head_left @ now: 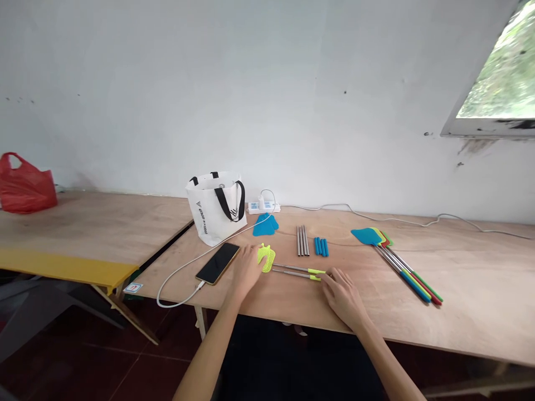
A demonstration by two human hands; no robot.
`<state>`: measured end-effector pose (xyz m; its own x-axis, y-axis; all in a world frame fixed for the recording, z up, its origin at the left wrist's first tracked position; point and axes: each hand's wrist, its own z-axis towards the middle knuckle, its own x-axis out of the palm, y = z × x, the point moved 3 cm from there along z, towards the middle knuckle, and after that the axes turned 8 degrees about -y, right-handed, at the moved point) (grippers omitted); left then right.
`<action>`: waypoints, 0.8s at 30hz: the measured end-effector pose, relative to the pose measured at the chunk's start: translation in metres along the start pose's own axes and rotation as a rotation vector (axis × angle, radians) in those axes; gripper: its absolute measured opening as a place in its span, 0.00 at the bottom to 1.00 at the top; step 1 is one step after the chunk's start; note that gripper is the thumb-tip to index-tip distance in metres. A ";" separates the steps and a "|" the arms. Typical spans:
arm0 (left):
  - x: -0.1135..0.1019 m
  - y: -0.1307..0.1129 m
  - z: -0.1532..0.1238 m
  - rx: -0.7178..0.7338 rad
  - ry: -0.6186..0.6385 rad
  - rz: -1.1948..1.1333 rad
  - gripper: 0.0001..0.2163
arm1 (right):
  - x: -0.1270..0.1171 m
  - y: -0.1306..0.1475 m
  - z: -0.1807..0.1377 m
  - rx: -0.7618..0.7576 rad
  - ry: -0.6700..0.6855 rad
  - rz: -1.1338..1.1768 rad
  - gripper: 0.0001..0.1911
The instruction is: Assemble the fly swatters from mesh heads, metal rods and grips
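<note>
My left hand [247,268] is on a yellow-green fly swatter head [267,257], its fingers closed at the left edge and hiding part of it. Two thin metal rods [292,270] lie side by side on the table, their left ends close to that head. Yellow-green handles [314,274] cover their right ends. My right hand [341,292] rests there with curled fingers closed on the handle ends. Behind them lie blue swatter heads [265,224], several bare metal tubes [303,240] and several blue handles [321,247].
Complete fly swatters [407,267] in several colours lie stacked at the right. A phone [218,263] with a white cable lies left of my left hand. Behind it stand a white bag [213,209] and a power strip [253,208]. A red bag [27,186] sits far left.
</note>
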<state>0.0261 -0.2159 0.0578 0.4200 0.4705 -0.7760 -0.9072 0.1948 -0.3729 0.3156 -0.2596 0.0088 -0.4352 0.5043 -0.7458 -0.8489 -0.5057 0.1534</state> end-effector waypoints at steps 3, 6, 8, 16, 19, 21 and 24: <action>-0.009 0.025 0.003 -0.126 0.124 0.218 0.21 | -0.001 0.002 0.002 -0.034 -0.040 -0.051 0.18; -0.011 0.030 0.001 -0.182 0.238 0.284 0.29 | -0.001 0.005 0.003 -0.062 -0.021 -0.019 0.18; -0.010 0.028 0.001 -0.190 0.262 0.304 0.31 | -0.002 0.007 0.003 -0.064 0.004 0.004 0.17; -0.009 0.028 0.000 -0.228 0.277 0.243 0.33 | -0.002 0.007 0.002 -0.085 0.028 0.035 0.14; -0.011 0.032 0.001 -0.248 0.235 0.186 0.37 | -0.001 0.007 0.003 -0.104 0.002 0.053 0.13; -0.011 0.036 0.004 -0.245 0.169 0.065 0.38 | -0.001 0.007 0.002 -0.108 -0.014 0.063 0.12; -0.012 0.040 0.009 -0.240 0.007 -0.216 0.27 | 0.000 0.004 0.000 -0.081 -0.067 0.048 0.12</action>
<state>-0.0159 -0.2059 0.0571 0.6028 0.4345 -0.6692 -0.7661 0.0807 -0.6377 0.3121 -0.2611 0.0094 -0.4958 0.5225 -0.6936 -0.8011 -0.5835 0.1331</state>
